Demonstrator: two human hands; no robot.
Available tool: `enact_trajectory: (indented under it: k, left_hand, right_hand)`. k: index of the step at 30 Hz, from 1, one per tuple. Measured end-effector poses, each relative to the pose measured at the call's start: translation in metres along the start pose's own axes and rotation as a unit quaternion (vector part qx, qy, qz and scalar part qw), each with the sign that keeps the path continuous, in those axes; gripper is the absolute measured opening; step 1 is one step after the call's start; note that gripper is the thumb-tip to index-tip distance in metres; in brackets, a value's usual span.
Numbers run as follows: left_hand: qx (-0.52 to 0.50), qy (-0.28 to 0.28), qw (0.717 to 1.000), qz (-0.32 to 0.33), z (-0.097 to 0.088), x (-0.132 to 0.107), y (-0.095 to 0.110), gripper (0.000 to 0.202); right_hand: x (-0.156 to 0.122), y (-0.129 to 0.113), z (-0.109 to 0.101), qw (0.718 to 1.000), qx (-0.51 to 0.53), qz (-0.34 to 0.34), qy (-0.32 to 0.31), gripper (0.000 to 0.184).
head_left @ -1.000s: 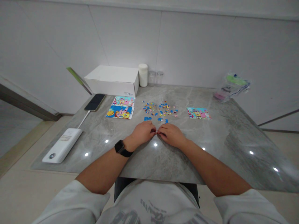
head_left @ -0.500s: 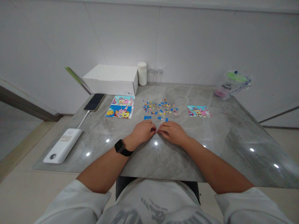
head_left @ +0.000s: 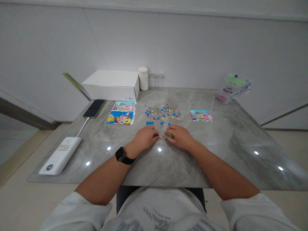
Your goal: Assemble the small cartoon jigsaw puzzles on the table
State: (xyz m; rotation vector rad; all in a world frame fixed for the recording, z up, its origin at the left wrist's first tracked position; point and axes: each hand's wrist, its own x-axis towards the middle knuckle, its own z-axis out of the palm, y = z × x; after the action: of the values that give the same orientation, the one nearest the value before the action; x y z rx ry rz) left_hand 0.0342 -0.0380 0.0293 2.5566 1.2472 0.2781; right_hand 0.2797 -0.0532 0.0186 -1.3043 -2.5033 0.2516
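Note:
My left hand (head_left: 145,138), with a black watch on its wrist, is closed at the fingertips on a pink jigsaw puzzle piece (head_left: 160,137) low over the table. Opposite it, my right hand (head_left: 180,136) has its fingers curled onto a yellow puzzle piece (head_left: 169,135). A small gap separates the two hands. Just beyond them lie a joined blue puzzle section (head_left: 149,123) and a blue-and-white section (head_left: 163,123). Farther back is a scattered heap of small puzzle pieces (head_left: 166,112) in blue, yellow and pink.
Two cartoon picture cards, one blue (head_left: 121,117) and one pink (head_left: 124,106), lie left; another picture card (head_left: 201,115) lies right. A phone (head_left: 94,108) is cabled to a white power bank (head_left: 60,155). Behind stand a white box (head_left: 110,89), a white bottle (head_left: 143,79) and a plastic bag (head_left: 233,89).
My hands have drawn slightly apart from a touching position, and the pink and yellow pieces now show between them. The whole view has shifted a little.

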Motion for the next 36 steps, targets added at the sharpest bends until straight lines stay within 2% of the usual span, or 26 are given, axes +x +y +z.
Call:
enact_trajectory:
  k: [4,7,10,13,17,20,22,25,29,33,36]
  left_hand:
    - [-0.006,0.015,1.000,-0.003,-0.002,0.000,-0.002,0.017]
    - [-0.009,0.027,1.000,-0.010,-0.004,0.001,-0.002,0.017]
    - [-0.016,0.041,0.999,-0.021,-0.006,0.002,-0.001,0.017]
    - [-0.029,0.064,0.997,-0.022,-0.008,0.002,-0.002,0.017]
    - [-0.036,0.085,0.996,-0.018,-0.009,0.002,-0.004,0.017]
    - [-0.045,0.104,0.993,-0.024,-0.009,0.003,-0.006,0.016]
    - [-0.063,0.122,0.990,-0.027,-0.009,0.003,-0.007,0.014]
    - [-0.094,0.154,0.983,-0.023,-0.014,0.004,-0.012,0.014]
    - [-0.108,0.224,0.968,-0.044,-0.032,0.004,-0.023,0.014]
    - [-0.101,0.316,0.938,-0.101,-0.051,0.002,-0.041,0.016]
    - [-0.124,0.352,0.917,-0.143,-0.056,0.004,-0.058,0.019]
  right_hand:
    - [0.000,0.000,0.000,1.000,0.002,0.000,0.006,0.014]
    - [0.000,0.002,0.001,0.999,0.010,0.006,0.035,0.014]
    - [0.002,0.008,0.005,0.993,0.076,0.028,0.081,0.016]
    - [0.007,0.021,0.010,0.971,0.172,0.075,0.147,0.020]
    - [0.013,0.040,0.014,0.906,0.299,0.190,0.231,0.026]
    - [0.016,0.049,0.016,0.835,0.413,0.278,0.235,0.032]
    - [0.017,0.051,0.016,0.789,0.473,0.311,0.237,0.034]
    - [0.018,0.053,0.015,0.747,0.520,0.330,0.249,0.037]
    - [0.019,0.054,0.015,0.737,0.530,0.341,0.244,0.038]
    - [0.019,0.055,0.016,0.739,0.531,0.339,0.238,0.038]
    - [0.019,0.056,0.016,0.738,0.530,0.342,0.239,0.038]
